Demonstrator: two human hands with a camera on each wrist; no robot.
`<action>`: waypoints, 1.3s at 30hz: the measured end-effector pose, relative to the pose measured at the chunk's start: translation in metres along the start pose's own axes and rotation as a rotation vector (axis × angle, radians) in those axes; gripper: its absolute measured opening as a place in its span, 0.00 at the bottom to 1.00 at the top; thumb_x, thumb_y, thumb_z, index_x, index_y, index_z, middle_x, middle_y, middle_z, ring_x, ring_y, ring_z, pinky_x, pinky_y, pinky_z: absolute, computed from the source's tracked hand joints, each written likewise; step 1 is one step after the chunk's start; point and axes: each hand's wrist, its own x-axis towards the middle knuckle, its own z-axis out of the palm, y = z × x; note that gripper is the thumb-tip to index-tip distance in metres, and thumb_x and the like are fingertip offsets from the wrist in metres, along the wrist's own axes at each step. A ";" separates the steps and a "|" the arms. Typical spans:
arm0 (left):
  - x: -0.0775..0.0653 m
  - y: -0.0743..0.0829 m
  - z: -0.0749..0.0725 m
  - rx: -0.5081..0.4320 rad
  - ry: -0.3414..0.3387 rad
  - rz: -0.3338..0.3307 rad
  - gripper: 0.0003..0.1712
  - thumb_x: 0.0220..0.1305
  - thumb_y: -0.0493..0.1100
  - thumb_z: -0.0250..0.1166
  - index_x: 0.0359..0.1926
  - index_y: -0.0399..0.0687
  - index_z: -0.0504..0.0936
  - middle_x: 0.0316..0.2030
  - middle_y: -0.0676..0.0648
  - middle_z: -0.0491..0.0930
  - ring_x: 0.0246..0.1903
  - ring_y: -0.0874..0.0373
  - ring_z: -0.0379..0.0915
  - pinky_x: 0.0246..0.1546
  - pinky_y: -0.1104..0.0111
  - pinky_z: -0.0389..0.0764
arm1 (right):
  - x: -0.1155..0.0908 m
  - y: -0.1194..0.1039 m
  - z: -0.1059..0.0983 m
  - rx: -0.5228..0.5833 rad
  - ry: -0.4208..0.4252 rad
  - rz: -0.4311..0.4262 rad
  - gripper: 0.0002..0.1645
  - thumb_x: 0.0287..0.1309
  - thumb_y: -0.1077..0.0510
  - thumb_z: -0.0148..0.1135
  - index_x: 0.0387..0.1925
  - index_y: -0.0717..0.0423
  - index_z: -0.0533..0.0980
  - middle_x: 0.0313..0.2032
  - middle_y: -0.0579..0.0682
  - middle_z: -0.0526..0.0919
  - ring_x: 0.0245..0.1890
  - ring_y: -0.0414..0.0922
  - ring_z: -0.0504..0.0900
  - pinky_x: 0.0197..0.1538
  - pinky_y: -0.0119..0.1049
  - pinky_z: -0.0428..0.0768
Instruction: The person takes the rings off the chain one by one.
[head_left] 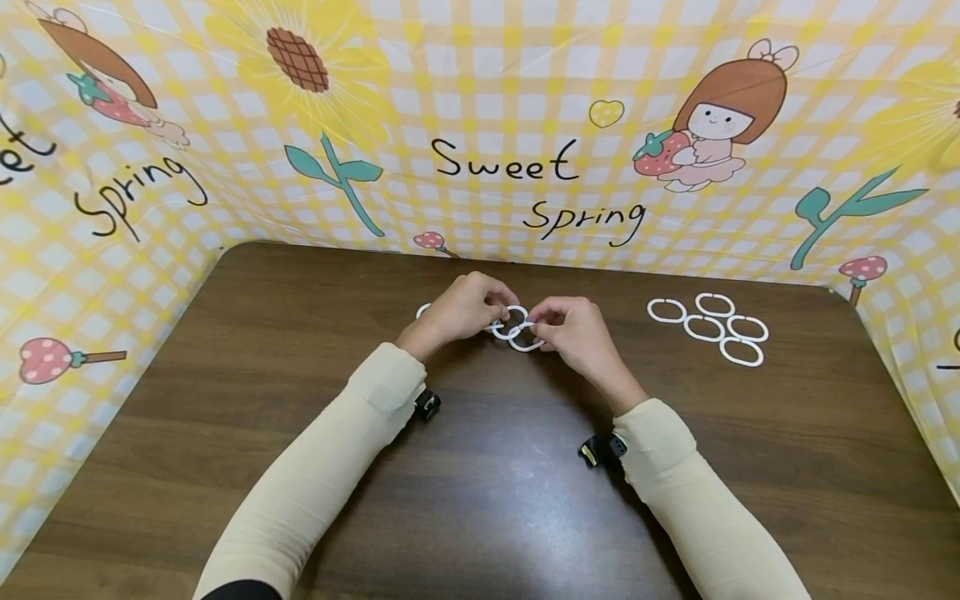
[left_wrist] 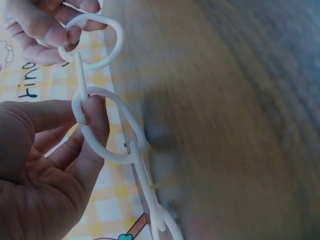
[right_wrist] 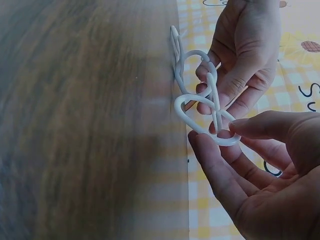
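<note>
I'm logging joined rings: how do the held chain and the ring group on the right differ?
The chain is interlinked; the ring group looks unlinked. The left hand and right hand hold the chain, while the ring group lies untouched on the table. The chain's rings tilt variously; the ring group's lie flat. Both consist of white rings.

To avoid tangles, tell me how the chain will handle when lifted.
The chain will probably flop, as its links thread loosely through one another. It is likely light, the links being thin, and may slip, since they look smooth.
</note>
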 end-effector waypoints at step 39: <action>-0.002 0.002 0.000 -0.033 0.001 -0.001 0.12 0.72 0.33 0.63 0.50 0.39 0.89 0.40 0.45 0.90 0.37 0.59 0.79 0.36 0.73 0.76 | -0.003 -0.005 -0.003 -0.099 -0.017 0.013 0.10 0.62 0.70 0.60 0.40 0.67 0.86 0.35 0.62 0.88 0.25 0.42 0.86 0.34 0.38 0.88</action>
